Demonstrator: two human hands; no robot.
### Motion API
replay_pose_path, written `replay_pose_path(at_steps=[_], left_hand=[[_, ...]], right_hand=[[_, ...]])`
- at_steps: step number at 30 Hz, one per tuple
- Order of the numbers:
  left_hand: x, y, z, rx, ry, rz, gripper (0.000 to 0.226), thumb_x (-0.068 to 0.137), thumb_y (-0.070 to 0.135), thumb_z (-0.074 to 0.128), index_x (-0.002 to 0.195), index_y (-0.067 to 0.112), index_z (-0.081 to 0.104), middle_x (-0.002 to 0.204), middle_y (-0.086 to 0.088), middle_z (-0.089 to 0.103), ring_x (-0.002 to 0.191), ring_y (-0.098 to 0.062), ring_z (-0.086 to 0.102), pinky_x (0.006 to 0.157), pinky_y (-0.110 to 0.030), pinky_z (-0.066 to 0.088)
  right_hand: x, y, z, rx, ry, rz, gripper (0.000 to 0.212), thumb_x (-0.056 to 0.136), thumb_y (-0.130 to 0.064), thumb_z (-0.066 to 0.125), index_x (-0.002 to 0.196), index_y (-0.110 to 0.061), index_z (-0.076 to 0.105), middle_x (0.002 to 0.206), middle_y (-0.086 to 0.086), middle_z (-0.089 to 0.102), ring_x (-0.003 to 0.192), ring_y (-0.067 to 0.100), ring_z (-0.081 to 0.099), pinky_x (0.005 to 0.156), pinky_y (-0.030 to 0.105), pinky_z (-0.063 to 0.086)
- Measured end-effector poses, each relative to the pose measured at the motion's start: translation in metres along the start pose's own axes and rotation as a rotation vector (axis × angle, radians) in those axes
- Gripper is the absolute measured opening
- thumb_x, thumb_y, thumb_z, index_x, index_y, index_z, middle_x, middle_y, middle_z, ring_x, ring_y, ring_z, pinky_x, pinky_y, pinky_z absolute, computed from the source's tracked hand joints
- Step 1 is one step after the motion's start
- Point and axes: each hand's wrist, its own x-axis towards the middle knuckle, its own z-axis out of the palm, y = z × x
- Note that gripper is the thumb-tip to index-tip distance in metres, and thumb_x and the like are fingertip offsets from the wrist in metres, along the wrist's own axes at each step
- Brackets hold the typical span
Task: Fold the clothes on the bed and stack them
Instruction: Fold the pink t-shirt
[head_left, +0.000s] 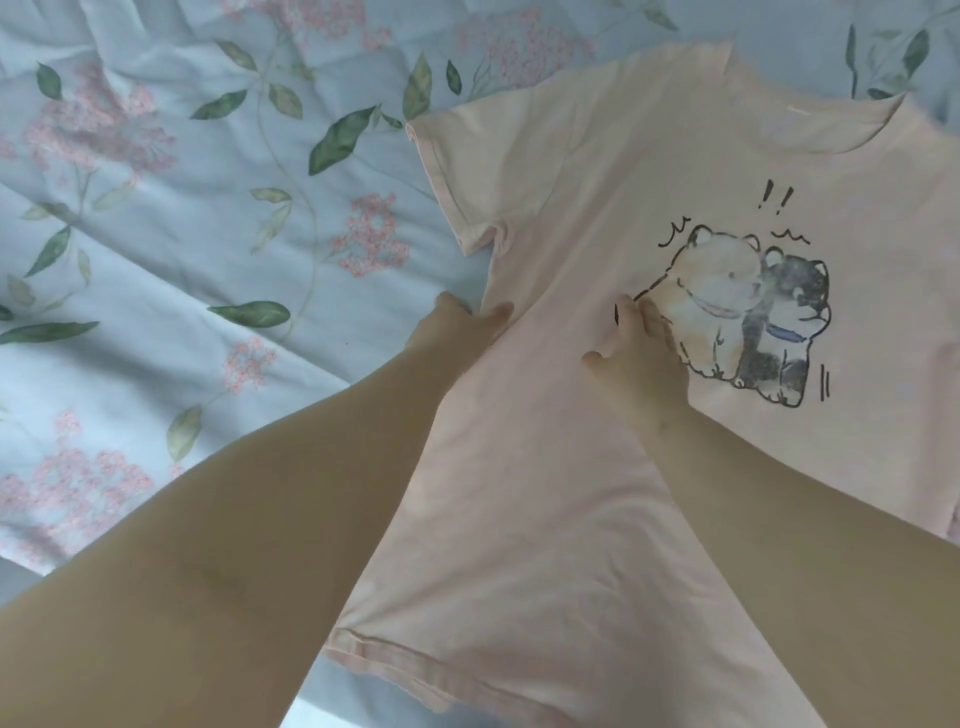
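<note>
Head view, single frame. Pink T-shirt (545, 493) lies flat and front-up on the floral bedspread (182, 234), unfolded. Its long axis runs away from me: hem (405, 665) close to my body at lower left, collar (841, 132) far off at upper right. The cartoon animal print (743, 317) faces up on the chest. The near-side short sleeve (467, 171) sticks out to the left, beyond and slightly left of my left hand (460, 332). Left hand sits right at the shirt's left side edge, just below the armpit. The thumb lies on the fabric and the fingers are at or under the edge. I cannot tell whether it is pinching the seam or only resting there. Right hand (641, 369) is flat on the shirt body, fingers straight, thumb spread, fingertips touching the left margin of the print. It holds nothing and only presses. Judgement: folding has not begun and no stack is visible. The next fold likely takes the left side and sleeve across toward the print, hinging on a line parallel to the long axis near my right hand. Left hand is the nearer one to that edge and sleeve. Risk: the fabric bunches at the armpit if the lift is uneven.
</note>
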Motion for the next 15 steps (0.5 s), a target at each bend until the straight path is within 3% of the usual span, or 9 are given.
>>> replay_pose_path(at_steps=[4,6,8,10,13,15], left_hand=[[0.01,0.007,-0.004,0.153,0.147,0.078,0.011,0.094,0.028,0.045,0.097,0.017,0.048,0.094,-0.003,0.053,0.088,-0.026,0.051,0.077,-0.033,0.043],[0.016,0.004,-0.016,0.069,0.255,0.052,0.01,0.096,0.023,0.043,0.096,0.015,0.048,0.089,-0.003,0.052,0.084,-0.027,0.05,0.071,-0.032,0.042],[0.023,0.003,-0.024,0.049,0.234,0.01,0.011,0.096,0.024,0.045,0.096,0.014,0.047,0.08,0.001,0.048,0.077,-0.023,0.048,0.068,-0.031,0.04],[0.029,0.008,-0.029,-0.016,0.153,-0.053,0.019,0.091,0.031,0.054,0.096,0.014,0.049,0.08,0.001,0.05,0.076,-0.02,0.047,0.068,-0.031,0.039],[0.034,0.027,-0.035,-0.379,0.047,-0.174,0.066,0.065,0.068,0.069,0.096,0.01,0.059,0.085,-0.002,0.06,0.078,-0.021,0.058,0.073,-0.028,0.047],[0.039,0.039,-0.037,-0.542,0.048,-0.217,0.068,0.066,0.07,0.068,0.097,0.01,0.061,0.085,-0.001,0.063,0.074,-0.018,0.06,0.069,-0.026,0.05]], right_hand=[[0.018,-0.005,0.002,0.028,-0.079,0.031,0.071,0.087,-0.023,0.049,0.149,-0.024,0.014,0.159,-0.001,0.007,0.145,0.027,0.01,0.113,0.046,0.024],[0.02,-0.006,0.003,0.043,-0.096,0.035,0.072,0.087,-0.019,0.047,0.15,-0.022,0.013,0.158,0.001,0.007,0.144,0.03,0.008,0.113,0.045,0.022],[0.022,-0.008,0.001,0.044,-0.114,0.04,0.072,0.088,-0.017,0.045,0.15,-0.02,0.011,0.158,0.003,0.007,0.143,0.032,0.008,0.112,0.043,0.021],[0.024,-0.012,-0.002,0.016,-0.136,0.041,0.071,0.089,-0.018,0.046,0.15,-0.017,0.01,0.157,0.005,0.008,0.142,0.034,0.01,0.111,0.041,0.021],[0.026,-0.016,-0.007,0.008,-0.178,0.062,0.072,0.088,-0.02,0.049,0.15,-0.014,0.012,0.155,0.008,0.011,0.14,0.036,0.014,0.111,0.039,0.02],[0.028,-0.018,-0.009,0.026,-0.205,0.079,0.074,0.087,-0.02,0.05,0.149,-0.013,0.013,0.154,0.009,0.012,0.139,0.036,0.016,0.112,0.038,0.018]])
